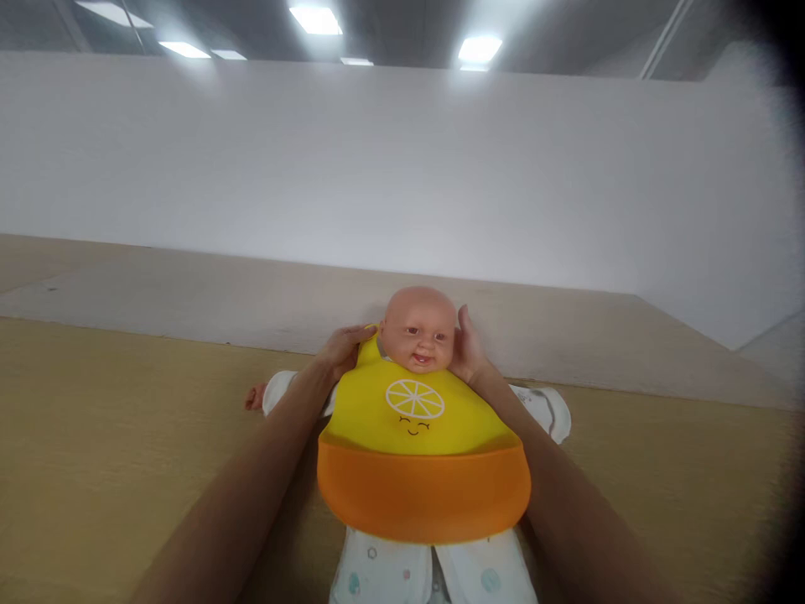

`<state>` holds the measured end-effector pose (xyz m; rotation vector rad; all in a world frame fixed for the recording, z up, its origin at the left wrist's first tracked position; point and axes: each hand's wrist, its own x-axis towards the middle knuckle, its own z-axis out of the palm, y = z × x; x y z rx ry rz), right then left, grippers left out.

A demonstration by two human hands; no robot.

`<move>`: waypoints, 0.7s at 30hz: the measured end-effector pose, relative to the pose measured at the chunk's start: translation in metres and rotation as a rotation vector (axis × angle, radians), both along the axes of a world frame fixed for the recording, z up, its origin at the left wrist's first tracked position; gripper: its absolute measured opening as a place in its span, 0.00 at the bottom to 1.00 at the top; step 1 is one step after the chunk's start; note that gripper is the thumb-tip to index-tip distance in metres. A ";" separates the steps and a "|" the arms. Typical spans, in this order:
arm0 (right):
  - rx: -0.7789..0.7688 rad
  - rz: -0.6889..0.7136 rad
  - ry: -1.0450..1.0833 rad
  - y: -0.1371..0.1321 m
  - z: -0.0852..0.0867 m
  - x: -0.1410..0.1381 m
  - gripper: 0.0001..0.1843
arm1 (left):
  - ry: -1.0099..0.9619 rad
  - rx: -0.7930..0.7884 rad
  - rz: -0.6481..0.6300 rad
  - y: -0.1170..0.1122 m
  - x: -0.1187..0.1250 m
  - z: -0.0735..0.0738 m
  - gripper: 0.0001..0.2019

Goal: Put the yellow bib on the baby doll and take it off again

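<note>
A bald baby doll point(420, 323) lies on its back, wearing a yellow silicone bib point(415, 424) with a lemon-slice print and an orange catch pocket point(424, 495). At the left of the doll's neck, my left hand point(345, 348) is closed on the bib's neck strap. My right hand point(469, 348) rests against the other side of the head, one finger stretched upward; its remaining fingers are partly hidden behind the head and neck. The bib's other strap is out of sight. White sleeves point(534, 407) and patterned white trousers point(383, 566) clothe the doll.
The doll lies on a wood-coloured surface point(126, 436). A paler grey-beige strip point(189, 289) runs beyond its head, and a white wall point(377, 168) rises behind. Ceiling lights shine overhead.
</note>
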<state>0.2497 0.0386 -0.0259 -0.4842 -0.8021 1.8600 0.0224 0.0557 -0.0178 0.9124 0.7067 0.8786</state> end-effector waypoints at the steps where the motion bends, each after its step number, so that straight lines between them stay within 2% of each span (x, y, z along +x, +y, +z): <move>1: -0.010 -0.003 0.000 0.000 0.001 0.000 0.42 | 0.028 -0.024 -0.026 0.000 0.000 0.000 0.13; 8: -0.034 -0.019 0.007 0.000 0.002 -0.001 0.43 | 0.170 -0.069 -0.090 0.003 -0.004 -0.009 0.07; 12: -0.030 0.005 0.027 -0.001 0.001 -0.001 0.42 | 0.197 -0.049 -0.112 0.001 -0.004 -0.005 0.10; 17: -0.010 0.002 0.019 -0.001 0.002 -0.001 0.42 | 0.172 -0.046 -0.107 -0.003 -0.004 -0.002 0.13; 21: -0.018 -0.012 0.003 -0.001 0.003 -0.001 0.42 | 0.180 0.010 -0.038 0.000 -0.003 -0.005 0.13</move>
